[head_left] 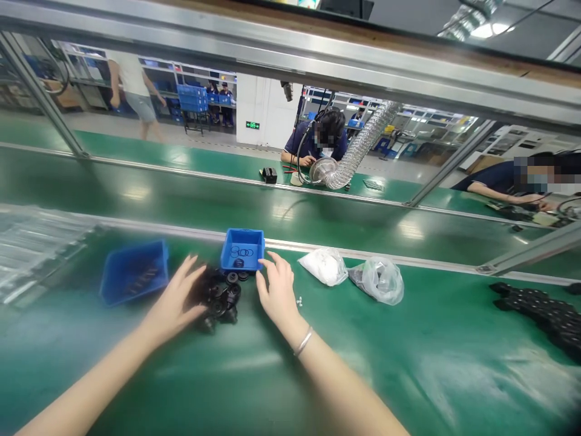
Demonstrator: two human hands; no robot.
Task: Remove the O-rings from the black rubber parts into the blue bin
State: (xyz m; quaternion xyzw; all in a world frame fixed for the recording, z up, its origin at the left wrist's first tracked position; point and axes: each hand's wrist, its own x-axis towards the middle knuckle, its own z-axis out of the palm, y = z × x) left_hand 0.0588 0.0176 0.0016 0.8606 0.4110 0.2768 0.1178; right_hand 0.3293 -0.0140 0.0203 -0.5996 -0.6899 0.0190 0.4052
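My left hand (175, 298) is at the left side of a loose pile of black round parts (223, 300), fingers and thumb spread apart around its edge. Some blur makes it unclear whether the fingertips touch the pile. On the other side, my right hand (278, 287) has its fingers apart, and its fingertips are at the right wall of a small blue bin (242, 266). Several thin black rings (242, 252) and a thicker black ring lie in that bin. Left of my left hand stands another blue bin (111, 281), blurred, with dark parts inside.
Beyond my right hand lie a bag of white parts (324, 266), a clear bag with grey parts (384, 280) and tiny white pieces (299, 301). Black parts (540, 312) line the right. Clear plastic (40, 242) covers the far left. Behind the metal rail (204, 233), people work.
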